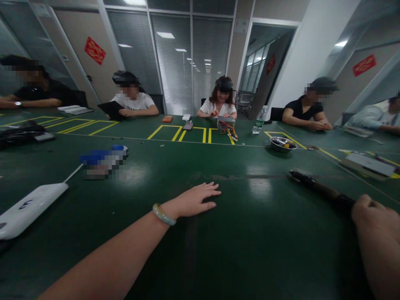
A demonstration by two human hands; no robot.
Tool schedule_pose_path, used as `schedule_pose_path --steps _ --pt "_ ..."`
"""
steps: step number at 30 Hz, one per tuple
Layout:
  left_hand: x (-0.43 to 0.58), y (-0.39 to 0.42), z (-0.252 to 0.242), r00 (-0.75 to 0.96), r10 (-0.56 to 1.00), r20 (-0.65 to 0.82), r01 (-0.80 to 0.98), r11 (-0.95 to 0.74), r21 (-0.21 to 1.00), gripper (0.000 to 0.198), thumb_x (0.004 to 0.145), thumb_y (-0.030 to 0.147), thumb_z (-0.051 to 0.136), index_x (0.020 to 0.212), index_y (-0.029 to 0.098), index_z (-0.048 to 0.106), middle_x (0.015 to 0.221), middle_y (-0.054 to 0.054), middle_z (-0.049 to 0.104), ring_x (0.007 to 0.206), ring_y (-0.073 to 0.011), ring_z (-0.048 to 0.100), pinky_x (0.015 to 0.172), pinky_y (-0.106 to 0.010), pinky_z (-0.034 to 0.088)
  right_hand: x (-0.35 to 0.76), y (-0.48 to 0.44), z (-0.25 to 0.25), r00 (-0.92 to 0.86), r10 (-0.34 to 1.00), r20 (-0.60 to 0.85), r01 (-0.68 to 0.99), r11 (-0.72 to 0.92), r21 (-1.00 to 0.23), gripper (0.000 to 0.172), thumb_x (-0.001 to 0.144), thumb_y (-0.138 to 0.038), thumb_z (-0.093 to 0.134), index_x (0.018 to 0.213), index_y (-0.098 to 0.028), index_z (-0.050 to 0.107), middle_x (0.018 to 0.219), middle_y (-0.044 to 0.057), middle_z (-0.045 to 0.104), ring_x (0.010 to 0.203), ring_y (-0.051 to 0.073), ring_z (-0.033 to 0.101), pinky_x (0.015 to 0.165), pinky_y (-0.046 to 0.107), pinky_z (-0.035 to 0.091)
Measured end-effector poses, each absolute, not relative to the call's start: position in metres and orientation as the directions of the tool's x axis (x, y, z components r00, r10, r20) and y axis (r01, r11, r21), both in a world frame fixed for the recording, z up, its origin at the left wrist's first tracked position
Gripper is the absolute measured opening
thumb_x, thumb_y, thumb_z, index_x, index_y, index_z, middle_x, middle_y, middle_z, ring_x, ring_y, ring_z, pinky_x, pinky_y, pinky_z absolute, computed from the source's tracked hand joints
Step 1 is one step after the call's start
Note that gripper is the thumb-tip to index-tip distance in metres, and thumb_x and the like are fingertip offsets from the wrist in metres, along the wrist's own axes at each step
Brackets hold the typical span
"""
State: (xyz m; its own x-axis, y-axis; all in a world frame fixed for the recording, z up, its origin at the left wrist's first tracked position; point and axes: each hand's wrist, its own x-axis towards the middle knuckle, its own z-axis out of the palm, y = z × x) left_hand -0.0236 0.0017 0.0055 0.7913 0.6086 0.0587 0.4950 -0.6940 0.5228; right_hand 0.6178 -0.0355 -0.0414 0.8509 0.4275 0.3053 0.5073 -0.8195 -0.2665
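Note:
My left hand point(196, 199) lies palm down over the middle of the green table point(231, 250), fingers stretched out and holding nothing. A pale jade-like bangle point(163, 214) circles that wrist. At the right edge, my right hand point(373, 214) is closed around the near end of a long, dark, stick-shaped object point(325, 191). Its far end points forward and left, low over the tabletop; its exact kind is unclear. To the left of my left hand is a blurred-out item with a blue part point(96, 157).
A white power bank point(34, 210) with a cable lies at left. Farther off are a metal bowl point(283, 144) with small items, a water bottle point(259, 120), a grey box with coloured wires point(226, 123) and black gear point(21, 133). Several people sit around the table.

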Motion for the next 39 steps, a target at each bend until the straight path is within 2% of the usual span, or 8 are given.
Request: schedule_pose_path --steps 3,8,14,18,23,27,33,39 --pt "-0.023 0.002 0.006 0.791 0.609 0.056 0.497 -0.693 0.522 0.051 0.095 0.048 0.045 0.144 0.034 0.037 0.156 0.003 0.025 0.146 -0.0198 0.017 0.119 -0.042 0.017 0.61 -0.033 -0.031 0.923 0.374 0.094 0.385 -0.886 -0.258 0.071 0.085 -0.053 0.024 0.124 -0.009 0.064 0.106 0.037 0.055 0.107 0.046 0.05 0.072 0.055 0.027" --pt "-0.023 0.001 0.006 0.784 0.618 0.051 0.509 -0.688 0.517 0.051 0.095 0.048 0.046 0.144 0.035 0.037 0.156 0.003 0.026 0.146 -0.0201 0.018 0.119 -0.042 0.018 0.59 -0.038 -0.028 0.795 0.569 0.209 0.603 -0.778 -0.177 0.072 0.085 -0.064 0.025 0.119 -0.017 0.068 0.104 0.031 0.06 0.103 0.042 0.054 0.07 0.048 0.033" --pt "-0.022 0.0 0.004 0.783 0.614 0.1 0.502 -0.718 0.481 0.051 0.095 0.048 0.046 0.143 0.034 0.038 0.155 0.001 0.028 0.145 -0.0205 0.022 0.118 -0.044 0.021 0.595 -0.032 -0.032 0.825 0.502 0.258 0.562 -0.774 -0.29 0.064 0.08 -0.063 0.037 0.112 -0.02 0.072 0.103 0.032 0.061 0.1 0.043 0.056 0.063 0.048 0.033" --pt "-0.018 -0.001 0.004 0.764 0.633 0.125 0.523 -0.721 0.454 0.056 0.093 0.051 0.048 0.145 0.032 0.036 0.154 -0.003 0.032 0.143 -0.0237 0.027 0.115 -0.045 0.026 0.572 -0.03 -0.024 0.785 0.571 0.242 0.62 -0.728 -0.293 0.065 0.082 -0.064 0.036 0.111 -0.02 0.073 0.1 0.031 0.062 0.095 0.041 0.058 0.062 0.047 0.035" --pt "-0.01 -0.006 0.011 0.756 0.628 0.184 0.521 -0.747 0.413 0.066 0.091 0.05 0.053 0.148 0.03 0.028 0.151 -0.004 0.035 0.14 -0.0234 0.032 0.115 -0.043 0.027 0.494 -0.025 -0.01 0.571 0.789 0.226 0.818 -0.524 -0.239 0.065 0.091 -0.062 0.028 0.105 -0.018 0.074 0.1 0.022 0.066 0.09 0.035 0.06 0.065 0.041 0.039" --pt "-0.005 -0.014 0.02 0.759 0.585 0.287 0.495 -0.804 0.328 0.069 0.091 0.045 0.054 0.15 0.029 0.023 0.154 -0.004 0.03 0.143 -0.0241 0.024 0.118 -0.044 0.021 0.412 -0.013 -0.003 0.327 0.906 0.269 0.94 -0.283 -0.189 0.06 0.096 -0.057 0.026 0.096 -0.02 0.074 0.105 0.01 0.067 0.094 0.029 0.059 0.076 0.035 0.041" --pt "-0.001 -0.018 0.024 0.757 0.54 0.368 0.516 -0.84 0.169 0.08 0.088 0.043 0.058 0.152 0.027 0.013 0.158 -0.004 0.02 0.146 -0.0237 0.015 0.121 -0.044 0.012 0.281 0.0 0.006 0.028 0.954 0.299 0.97 0.047 -0.239 0.056 0.102 -0.05 0.024 0.095 -0.021 0.071 0.099 0.006 0.067 0.091 0.021 0.056 0.087 0.032 0.037" --pt "-0.001 -0.011 0.013 0.671 0.624 0.4 0.624 -0.767 0.151 0.097 0.079 0.05 0.066 0.152 0.023 0.008 0.159 -0.009 0.014 0.147 -0.0269 0.01 0.12 -0.047 0.014 0.174 -0.001 0.005 -0.127 0.948 0.291 0.92 0.222 -0.324 0.048 0.103 -0.04 0.024 0.098 -0.022 0.068 0.104 0.007 0.065 0.099 0.025 0.053 0.091 0.039 0.037"
